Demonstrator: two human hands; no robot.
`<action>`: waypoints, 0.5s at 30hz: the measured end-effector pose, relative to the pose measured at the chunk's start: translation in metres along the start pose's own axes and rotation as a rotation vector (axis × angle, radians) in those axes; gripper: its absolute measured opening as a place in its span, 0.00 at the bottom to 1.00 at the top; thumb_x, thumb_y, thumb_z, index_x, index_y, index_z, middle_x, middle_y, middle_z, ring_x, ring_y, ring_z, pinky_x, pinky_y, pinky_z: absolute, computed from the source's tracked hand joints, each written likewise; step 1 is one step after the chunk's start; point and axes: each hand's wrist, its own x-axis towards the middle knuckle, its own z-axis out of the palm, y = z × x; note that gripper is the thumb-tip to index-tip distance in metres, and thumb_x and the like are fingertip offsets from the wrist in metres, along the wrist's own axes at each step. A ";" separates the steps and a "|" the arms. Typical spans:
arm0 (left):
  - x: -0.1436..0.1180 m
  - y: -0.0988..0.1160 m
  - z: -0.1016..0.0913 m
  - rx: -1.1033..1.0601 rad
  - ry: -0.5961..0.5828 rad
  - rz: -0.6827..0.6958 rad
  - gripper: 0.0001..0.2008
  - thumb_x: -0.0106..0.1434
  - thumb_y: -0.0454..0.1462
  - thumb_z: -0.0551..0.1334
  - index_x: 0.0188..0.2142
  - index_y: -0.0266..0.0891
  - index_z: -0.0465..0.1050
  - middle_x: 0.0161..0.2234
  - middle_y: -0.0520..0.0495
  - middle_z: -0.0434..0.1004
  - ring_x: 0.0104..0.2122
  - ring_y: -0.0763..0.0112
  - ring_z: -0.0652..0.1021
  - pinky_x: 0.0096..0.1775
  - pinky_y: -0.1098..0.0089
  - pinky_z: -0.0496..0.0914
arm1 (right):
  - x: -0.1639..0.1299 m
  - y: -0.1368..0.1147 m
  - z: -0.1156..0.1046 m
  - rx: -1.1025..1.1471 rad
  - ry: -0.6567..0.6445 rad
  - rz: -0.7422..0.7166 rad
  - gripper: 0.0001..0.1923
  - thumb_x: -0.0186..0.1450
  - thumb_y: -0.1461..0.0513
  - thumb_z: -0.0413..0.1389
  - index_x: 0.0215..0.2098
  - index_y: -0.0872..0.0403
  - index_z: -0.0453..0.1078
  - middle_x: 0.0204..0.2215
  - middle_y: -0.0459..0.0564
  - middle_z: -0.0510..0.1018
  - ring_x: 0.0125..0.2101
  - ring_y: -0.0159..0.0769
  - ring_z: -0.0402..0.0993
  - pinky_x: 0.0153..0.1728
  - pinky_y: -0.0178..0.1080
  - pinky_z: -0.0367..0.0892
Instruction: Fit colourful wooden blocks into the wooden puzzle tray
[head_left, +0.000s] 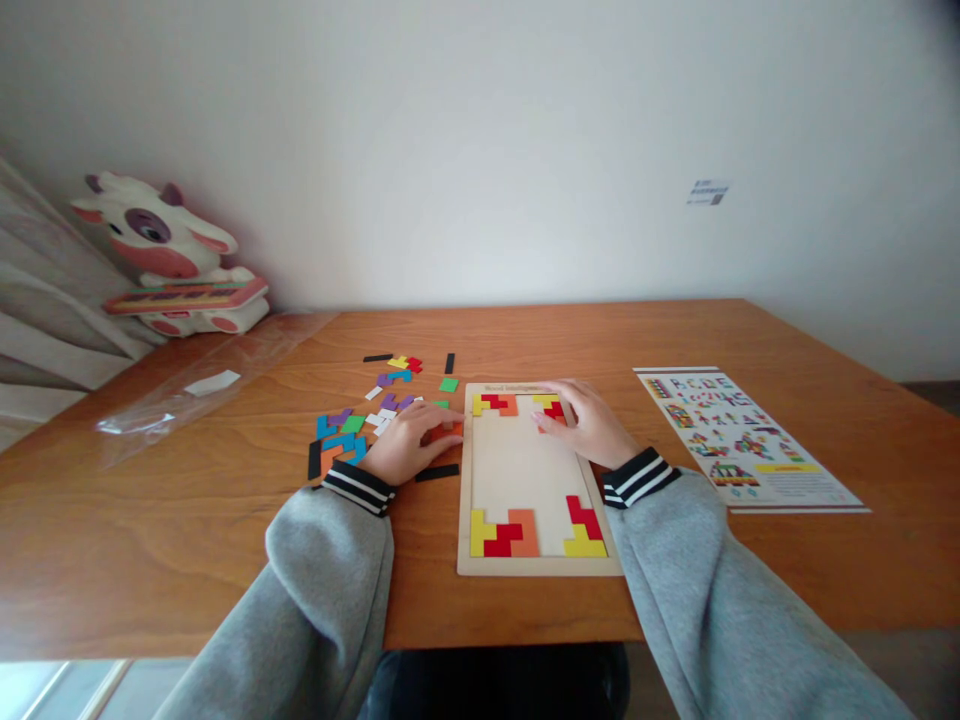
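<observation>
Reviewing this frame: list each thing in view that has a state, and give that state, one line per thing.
Puzzle tray: flat on the table, partly filled, pieces in its corners, middle bare.
Loose pieces: scattered left of the tray.
Left hand: resting on an orange piece by the tray's left edge.
Right hand: fingers on a red piece in the tray.
Pattern sheet: lying flat, face up.
Plastic bag: lying flat.
</observation>
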 end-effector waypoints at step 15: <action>0.012 0.077 0.021 -0.005 0.054 0.474 0.12 0.69 0.38 0.63 0.51 0.44 0.73 0.48 0.50 0.82 0.46 0.67 0.77 0.48 0.64 0.71 | 0.001 -0.054 0.012 0.892 -0.661 0.326 0.21 0.65 0.44 0.57 0.40 0.51 0.77 0.36 0.47 0.81 0.37 0.35 0.76 0.41 0.38 0.72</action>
